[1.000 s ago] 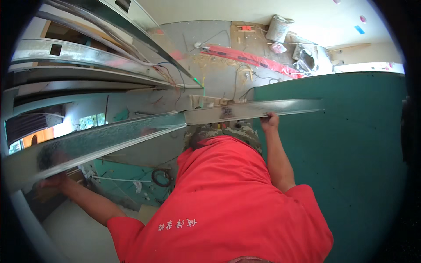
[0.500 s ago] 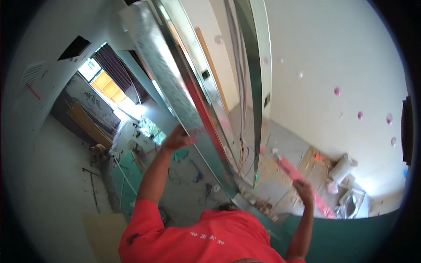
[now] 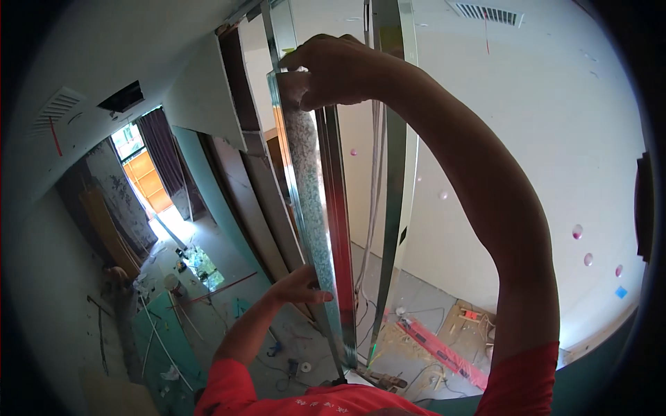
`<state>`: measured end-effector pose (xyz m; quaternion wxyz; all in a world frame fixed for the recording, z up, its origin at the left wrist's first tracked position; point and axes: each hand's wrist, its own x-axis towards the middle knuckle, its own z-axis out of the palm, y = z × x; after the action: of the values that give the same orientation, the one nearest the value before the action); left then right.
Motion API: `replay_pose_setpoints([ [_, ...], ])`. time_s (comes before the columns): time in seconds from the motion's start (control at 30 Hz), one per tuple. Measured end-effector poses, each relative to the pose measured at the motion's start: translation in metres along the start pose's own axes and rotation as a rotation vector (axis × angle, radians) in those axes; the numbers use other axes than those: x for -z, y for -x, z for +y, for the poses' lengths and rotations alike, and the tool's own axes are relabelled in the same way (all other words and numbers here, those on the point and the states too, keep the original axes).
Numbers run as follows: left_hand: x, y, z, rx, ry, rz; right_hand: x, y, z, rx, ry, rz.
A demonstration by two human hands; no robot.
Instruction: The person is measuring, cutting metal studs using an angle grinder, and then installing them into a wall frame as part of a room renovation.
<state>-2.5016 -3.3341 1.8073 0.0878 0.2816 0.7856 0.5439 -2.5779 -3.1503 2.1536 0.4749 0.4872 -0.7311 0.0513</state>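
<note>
A long galvanized metal stud (image 3: pixel 305 166) stands nearly upright in front of me, with a mottled, shiny face. My right hand (image 3: pixel 329 73) reaches across at head height and is closed around its upper end. Lower down, my left hand (image 3: pixel 302 288) grips the stud's left edge, thumb on the near face and fingers partly hidden behind it. Just right of the stud rises another metal upright (image 3: pixel 395 173), with grey cables (image 3: pixel 377 159) hanging beside it. The stud's foot is close to the floor by my body; its exact contact cannot be made out.
Green boards (image 3: pixel 163 340) and thin strips lie on the floor at left. A power tool (image 3: pixel 295 367) and cords are near my feet. A red-pink plank (image 3: pixel 440 350) lies at right beside a wooden board (image 3: pixel 461 322). A person crouches (image 3: pixel 114 274) far left.
My right hand has risen from low on the right to the stud's upper end. The stud now leans less, and my left hand stays on its edge. The view has tilted upward.
</note>
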Motion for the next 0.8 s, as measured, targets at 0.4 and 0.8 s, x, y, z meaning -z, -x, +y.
replay_pose_setpoints([
  [0.4, -0.008, -0.010, -0.005, -0.090, 0.152, -0.054, 0.005, 0.021, -0.008, -0.065, 0.010, -0.178],
  [0.8, -0.015, -0.020, -0.016, 0.028, 0.056, -0.087, 0.006, 0.075, -0.020, 0.099, -0.007, -0.100],
])
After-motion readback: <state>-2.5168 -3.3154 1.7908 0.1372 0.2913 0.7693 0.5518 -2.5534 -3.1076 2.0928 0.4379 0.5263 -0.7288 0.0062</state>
